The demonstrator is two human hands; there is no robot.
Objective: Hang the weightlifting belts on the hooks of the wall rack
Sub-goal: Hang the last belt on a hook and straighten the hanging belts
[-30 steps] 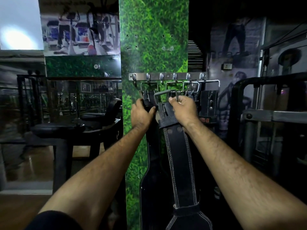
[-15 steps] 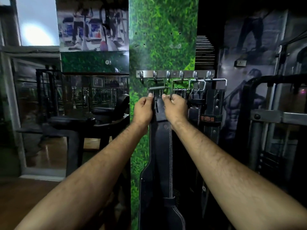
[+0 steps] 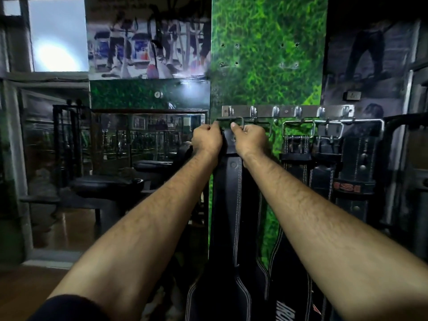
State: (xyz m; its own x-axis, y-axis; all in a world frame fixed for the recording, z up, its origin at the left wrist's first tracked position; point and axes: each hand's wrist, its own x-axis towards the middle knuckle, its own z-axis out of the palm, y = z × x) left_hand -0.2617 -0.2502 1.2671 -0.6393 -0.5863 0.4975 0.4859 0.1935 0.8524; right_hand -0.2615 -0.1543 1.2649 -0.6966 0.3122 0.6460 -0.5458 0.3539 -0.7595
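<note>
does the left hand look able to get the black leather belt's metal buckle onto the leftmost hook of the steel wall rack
Probably yes: the left hand grips the metal buckle just below the leftmost hook, with nothing between them.

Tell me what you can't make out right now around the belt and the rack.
- Head view: whether the buckle sits on a hook of the rack; left hand and right hand cover it.
- Belt lower end: cut by the bottom edge.
- Red label on a hung belt: blurred.
</note>
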